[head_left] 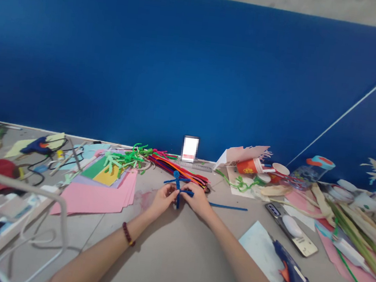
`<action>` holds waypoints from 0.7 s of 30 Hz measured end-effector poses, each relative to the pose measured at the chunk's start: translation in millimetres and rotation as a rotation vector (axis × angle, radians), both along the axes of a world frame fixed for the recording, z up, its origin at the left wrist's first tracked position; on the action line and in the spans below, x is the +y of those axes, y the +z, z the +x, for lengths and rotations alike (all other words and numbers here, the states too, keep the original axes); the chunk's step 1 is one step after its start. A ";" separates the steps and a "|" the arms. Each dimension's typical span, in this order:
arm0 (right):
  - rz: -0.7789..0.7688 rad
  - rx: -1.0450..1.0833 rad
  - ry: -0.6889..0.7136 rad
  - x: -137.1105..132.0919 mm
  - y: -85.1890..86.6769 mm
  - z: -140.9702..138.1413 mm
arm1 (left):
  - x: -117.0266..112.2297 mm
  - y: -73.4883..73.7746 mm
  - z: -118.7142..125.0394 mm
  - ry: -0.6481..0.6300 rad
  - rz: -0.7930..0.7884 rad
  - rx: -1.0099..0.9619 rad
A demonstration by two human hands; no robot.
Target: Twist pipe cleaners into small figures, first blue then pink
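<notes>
Between my two hands is a small stick figure of blue pipe cleaner (177, 176), with a round coiled head and arms stretched to the sides. My left hand (166, 196) pinches its lower body from the left. From the right, my right hand (198, 198) has its fingers closed on a blue pipe cleaner at the figure's body; the exact grip is partly hidden by the fingers. Another straight length of blue pipe cleaner (229, 207) lies to the right of my right hand. Just behind the hands lies a bundle of coloured pipe cleaners (174, 167).
Pink paper (95, 196) and green pipe cleaner shapes (117, 162) lie left. A power strip (9, 224) and white cable stand at front left. On the right are a glue gun (289, 277), a phone (305, 244), paper cups (250, 166) and dried husks (324, 203). A blue partition (197, 69) rises behind.
</notes>
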State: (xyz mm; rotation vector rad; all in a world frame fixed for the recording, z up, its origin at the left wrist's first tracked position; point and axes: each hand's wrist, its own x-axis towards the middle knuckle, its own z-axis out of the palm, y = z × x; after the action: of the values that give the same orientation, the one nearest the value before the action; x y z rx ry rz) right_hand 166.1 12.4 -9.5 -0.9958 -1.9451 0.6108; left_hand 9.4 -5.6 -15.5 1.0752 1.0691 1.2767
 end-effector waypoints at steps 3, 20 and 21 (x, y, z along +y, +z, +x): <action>0.035 -0.001 -0.006 0.2 -2.8 -1.0 | 0.5 0.7 -2.1 -0.013 0.019 0.010; -0.049 0.170 -0.071 -13.3 4.8 -11.2 | -0.6 4.9 -1.4 0.041 0.036 -0.015; -0.052 0.183 -0.076 -13.9 4.3 -11.7 | -0.5 5.4 -1.7 0.030 0.030 -0.013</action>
State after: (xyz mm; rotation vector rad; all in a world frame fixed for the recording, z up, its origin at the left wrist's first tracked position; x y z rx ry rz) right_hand 154.4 -1.5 -5.3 -1.0046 -1.7312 0.6874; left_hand 7.7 -6.1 -10.1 1.0756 1.0628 1.3249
